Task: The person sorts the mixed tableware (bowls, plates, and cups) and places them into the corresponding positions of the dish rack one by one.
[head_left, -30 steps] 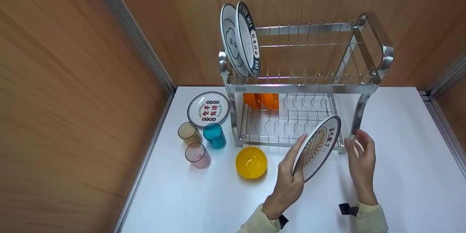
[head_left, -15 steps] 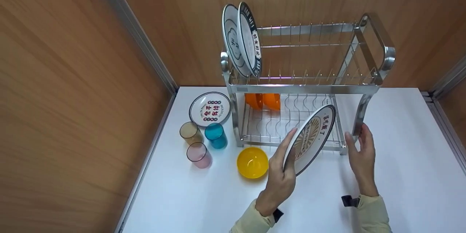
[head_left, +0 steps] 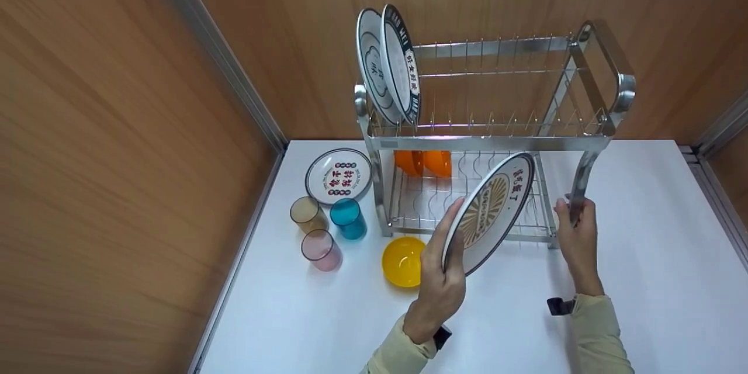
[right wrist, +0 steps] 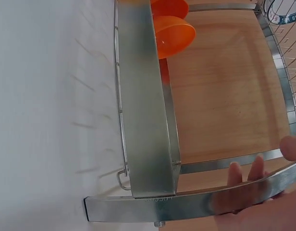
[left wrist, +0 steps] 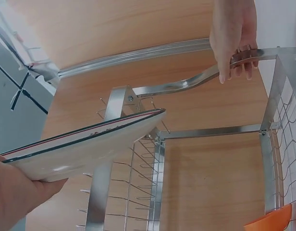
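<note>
My left hand [head_left: 439,292] grips a white plate [head_left: 497,210] by its lower left edge, thumb on the printed face. The plate is tilted up in front of a two-tier metal dish rack [head_left: 491,143]. Seen edge-on in the left wrist view, the plate [left wrist: 90,144] shows its pale underside. My right hand [head_left: 579,251] holds the rack's front right leg [head_left: 579,184], with fingers behind the metal and the thumb on the near side. In the right wrist view several fingertips [right wrist: 234,174] come round that leg.
Two plates [head_left: 403,70] stand upright at the top tier's left end. Orange bowls [head_left: 437,163] sit in the lower tier. On the white table are a yellow bowl [head_left: 400,263], a flat plate [head_left: 338,176], and brown, blue [head_left: 348,220] and pink tumblers. Wooden walls enclose the back and left.
The left hand has carried the plate leftward and slightly up, so it now overlaps the yellow bowl. The right hand has moved up and closed round the rack's leg.
</note>
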The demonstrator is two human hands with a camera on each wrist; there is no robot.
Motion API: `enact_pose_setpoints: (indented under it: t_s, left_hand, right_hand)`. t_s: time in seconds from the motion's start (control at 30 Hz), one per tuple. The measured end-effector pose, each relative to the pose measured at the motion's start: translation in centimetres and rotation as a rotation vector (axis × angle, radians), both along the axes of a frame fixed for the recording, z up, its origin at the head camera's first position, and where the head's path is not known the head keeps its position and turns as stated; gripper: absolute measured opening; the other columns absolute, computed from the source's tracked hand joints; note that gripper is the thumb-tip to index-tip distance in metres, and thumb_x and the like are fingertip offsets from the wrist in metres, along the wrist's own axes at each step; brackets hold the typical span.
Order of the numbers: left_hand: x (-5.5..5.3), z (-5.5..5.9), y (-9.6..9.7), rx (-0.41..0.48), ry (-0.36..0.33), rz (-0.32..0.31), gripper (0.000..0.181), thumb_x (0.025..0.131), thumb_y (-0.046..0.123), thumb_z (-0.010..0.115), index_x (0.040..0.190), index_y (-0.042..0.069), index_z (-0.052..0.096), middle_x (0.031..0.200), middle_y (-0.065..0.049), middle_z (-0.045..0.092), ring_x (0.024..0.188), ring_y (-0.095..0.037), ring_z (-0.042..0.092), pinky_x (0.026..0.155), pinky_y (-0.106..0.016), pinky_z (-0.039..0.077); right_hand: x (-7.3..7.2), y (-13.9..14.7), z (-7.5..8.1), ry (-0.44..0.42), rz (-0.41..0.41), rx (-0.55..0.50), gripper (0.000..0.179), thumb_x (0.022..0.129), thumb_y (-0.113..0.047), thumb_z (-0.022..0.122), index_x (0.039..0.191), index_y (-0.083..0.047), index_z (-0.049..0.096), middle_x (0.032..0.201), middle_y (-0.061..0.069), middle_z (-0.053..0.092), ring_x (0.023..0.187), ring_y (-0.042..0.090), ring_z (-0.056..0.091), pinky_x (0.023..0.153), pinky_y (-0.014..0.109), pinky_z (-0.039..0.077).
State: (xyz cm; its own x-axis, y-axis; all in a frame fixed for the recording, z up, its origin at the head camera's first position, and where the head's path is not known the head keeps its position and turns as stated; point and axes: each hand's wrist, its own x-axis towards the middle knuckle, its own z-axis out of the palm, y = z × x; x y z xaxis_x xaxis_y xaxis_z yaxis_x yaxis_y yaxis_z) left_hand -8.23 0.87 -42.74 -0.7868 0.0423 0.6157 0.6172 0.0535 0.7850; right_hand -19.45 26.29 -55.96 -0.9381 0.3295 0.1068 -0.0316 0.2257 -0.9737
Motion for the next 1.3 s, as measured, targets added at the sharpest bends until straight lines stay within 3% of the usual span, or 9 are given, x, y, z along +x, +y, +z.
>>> enact_pose_setpoints:
  t_s: [0.2, 0.43, 0.67, 0.97, 1.3]
  left_hand:
    - [-0.3, 0.5, -0.5, 0.004, 0.028, 0.032, 0.051, 0.104, -0.012, 0.042, 0.153, 0.002, 0.035, 0.149, -0.024, 0.049, 0.131, -0.038, 0.056, 0.106, -0.046, 0.05]
    - [-0.6, 1.4, -1.0, -0.008, 0.131, 0.078, 0.06, 0.101, -0.017, 0.044, 0.155, 0.008, 0.035, 0.149, -0.027, 0.047, 0.133, -0.04, 0.054, 0.104, -0.048, 0.05]
    - [-1.1, 2.5, -1.4, -0.004, 0.194, 0.138, 0.057, 0.098, -0.019, 0.046, 0.151, 0.0, 0.038, 0.147, -0.027, 0.049, 0.134, -0.04, 0.053, 0.106, -0.048, 0.049]
    - [-1.9, 4.0, -1.8, 0.053, 0.247, 0.205, 0.068, 0.103, -0.011, 0.046, 0.159, 0.027, 0.036, 0.144, -0.028, 0.05, 0.128, -0.042, 0.055, 0.101, -0.049, 0.053]
    - [-3.5, 5.7, -2.1, 0.125, 0.251, 0.317, 0.06, 0.104, -0.007, 0.044, 0.156, 0.023, 0.04, 0.143, -0.031, 0.049, 0.126, -0.044, 0.056, 0.101, -0.049, 0.053]
  right_hand:
    - [-0.8, 0.3, -0.3, -0.007, 0.005, -0.026, 0.034, 0.11, -0.042, 0.041, 0.121, -0.011, 0.046, 0.099, 0.002, 0.052, 0.092, 0.015, 0.052, 0.076, 0.024, 0.038]
    - [-1.2, 0.6, -0.8, 0.0, -0.002, 0.028, 0.032, 0.109, -0.042, 0.043, 0.106, -0.011, 0.048, 0.088, 0.006, 0.05, 0.078, 0.019, 0.045, 0.064, 0.025, 0.037]
    - [-1.1, 0.7, -0.9, 0.031, 0.005, 0.031, 0.035, 0.109, -0.044, 0.044, 0.104, -0.009, 0.049, 0.086, 0.006, 0.049, 0.074, 0.017, 0.044, 0.062, 0.025, 0.037]
    - [-1.4, 0.6, -1.4, 0.025, -0.013, 0.053, 0.036, 0.108, -0.046, 0.044, 0.101, -0.011, 0.049, 0.084, 0.004, 0.049, 0.074, 0.017, 0.044, 0.062, 0.024, 0.037]
    - [-1.2, 0.7, -1.5, 0.033, -0.02, 0.068, 0.035, 0.11, -0.043, 0.042, 0.101, -0.01, 0.049, 0.084, 0.003, 0.048, 0.073, 0.016, 0.043, 0.061, 0.023, 0.037]
